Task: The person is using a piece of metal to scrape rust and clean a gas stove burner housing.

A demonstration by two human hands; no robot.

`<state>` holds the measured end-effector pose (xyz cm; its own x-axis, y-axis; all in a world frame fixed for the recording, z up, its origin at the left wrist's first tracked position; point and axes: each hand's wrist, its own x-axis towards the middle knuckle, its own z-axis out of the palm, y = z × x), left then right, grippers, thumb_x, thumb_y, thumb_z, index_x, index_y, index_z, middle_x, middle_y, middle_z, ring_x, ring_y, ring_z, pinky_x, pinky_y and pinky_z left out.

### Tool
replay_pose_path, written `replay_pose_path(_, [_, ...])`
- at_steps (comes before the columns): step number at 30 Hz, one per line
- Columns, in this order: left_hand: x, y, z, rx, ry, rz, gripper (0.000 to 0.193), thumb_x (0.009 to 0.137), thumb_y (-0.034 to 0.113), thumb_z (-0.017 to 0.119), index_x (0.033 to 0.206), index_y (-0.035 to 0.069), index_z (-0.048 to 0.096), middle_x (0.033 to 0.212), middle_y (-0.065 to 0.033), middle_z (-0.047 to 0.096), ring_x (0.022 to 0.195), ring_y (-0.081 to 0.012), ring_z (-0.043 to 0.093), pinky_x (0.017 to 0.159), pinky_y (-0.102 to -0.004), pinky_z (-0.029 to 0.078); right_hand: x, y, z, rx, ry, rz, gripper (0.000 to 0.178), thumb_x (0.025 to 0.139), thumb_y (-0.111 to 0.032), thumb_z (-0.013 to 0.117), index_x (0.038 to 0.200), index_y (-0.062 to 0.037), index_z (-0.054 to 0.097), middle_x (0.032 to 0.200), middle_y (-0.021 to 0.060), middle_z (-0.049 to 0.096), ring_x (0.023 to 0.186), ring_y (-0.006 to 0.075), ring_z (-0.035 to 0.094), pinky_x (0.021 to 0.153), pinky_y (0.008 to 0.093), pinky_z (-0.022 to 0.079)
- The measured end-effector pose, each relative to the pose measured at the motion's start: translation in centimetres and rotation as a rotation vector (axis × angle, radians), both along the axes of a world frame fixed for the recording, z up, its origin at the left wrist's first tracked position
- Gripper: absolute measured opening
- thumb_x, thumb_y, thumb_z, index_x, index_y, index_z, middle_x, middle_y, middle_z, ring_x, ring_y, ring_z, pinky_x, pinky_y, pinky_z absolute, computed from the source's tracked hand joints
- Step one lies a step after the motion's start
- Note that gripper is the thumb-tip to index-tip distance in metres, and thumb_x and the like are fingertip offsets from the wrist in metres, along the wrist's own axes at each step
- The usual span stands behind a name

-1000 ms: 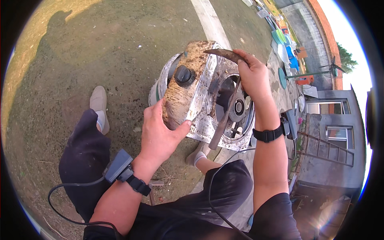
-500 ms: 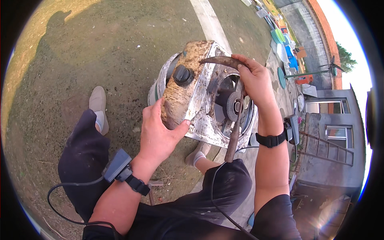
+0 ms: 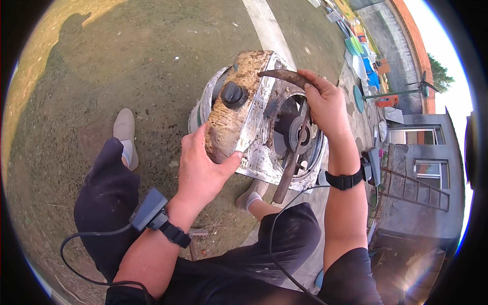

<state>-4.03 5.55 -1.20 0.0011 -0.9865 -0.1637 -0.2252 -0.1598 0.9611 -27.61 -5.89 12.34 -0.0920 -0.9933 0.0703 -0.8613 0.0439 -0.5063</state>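
Pale strip [image 3: 268, 28] across brown ground [image 3: 157, 56]

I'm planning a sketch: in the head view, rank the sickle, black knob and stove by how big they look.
Largest to smallest:
1. Stove
2. Sickle
3. Black knob, clearly the smallest

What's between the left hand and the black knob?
In the head view, only the stained panel lies between the left hand and the black knob.
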Motion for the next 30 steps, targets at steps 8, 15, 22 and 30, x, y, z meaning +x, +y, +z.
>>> replay_pose_path(8, [0.2,0.0,-0.1,0.002,-0.004,0.002,0.092,0.082,0.034,0.090,0.152,-0.004,0.045,0.138,-0.0246,0.051,0.129,-0.0404,0.058,0.110,-0.0461,0.050,0.5,-0.2,0.5,0.088,-0.115,-0.068,0.034,0.101,-0.011,0.059,0.129,-0.0056,0.077,0.071,-0.0049,0.059,0.062,0.0044,0.051,0.060,0.0259,0.044])
replay_pose_path(15, [0.2,0.0,-0.1,-0.005,-0.024,0.007,0.091,0.082,0.033,0.090,0.152,-0.004,0.045,0.139,-0.0249,0.052,0.129,-0.0405,0.058,0.111,-0.0462,0.049,0.3,0.0,-0.2,0.100,-0.104,0.040,0.036,0.103,-0.012,0.059,0.134,-0.0037,0.074,0.068,-0.0099,0.058,0.057,-0.0002,0.045,0.054,0.0213,0.038])
replay_pose_path(22, [0.2,0.0,-0.1,0.009,-0.021,0.004,0.091,0.081,0.032,0.090,0.152,-0.004,0.046,0.138,-0.0251,0.052,0.130,-0.0410,0.057,0.111,-0.0463,0.049,0.7,1.0,0.9,0.122,-0.031,0.060,0.035,0.100,-0.011,0.060,0.131,-0.0039,0.075,0.078,-0.0042,0.063,0.067,0.0039,0.051,0.065,0.0249,0.045])
replay_pose_path(30, [0.1,0.0,-0.4,-0.009,-0.006,0.013,0.091,0.081,0.033,0.090,0.151,-0.004,0.046,0.139,-0.0249,0.052,0.129,-0.0409,0.058,0.111,-0.0462,0.049,0.4,1.3,0.5,0.116,-0.110,0.035,0.035,0.100,-0.010,0.060,0.130,-0.0053,0.077,0.082,-0.0026,0.066,0.071,0.0045,0.054,0.068,0.0258,0.048])
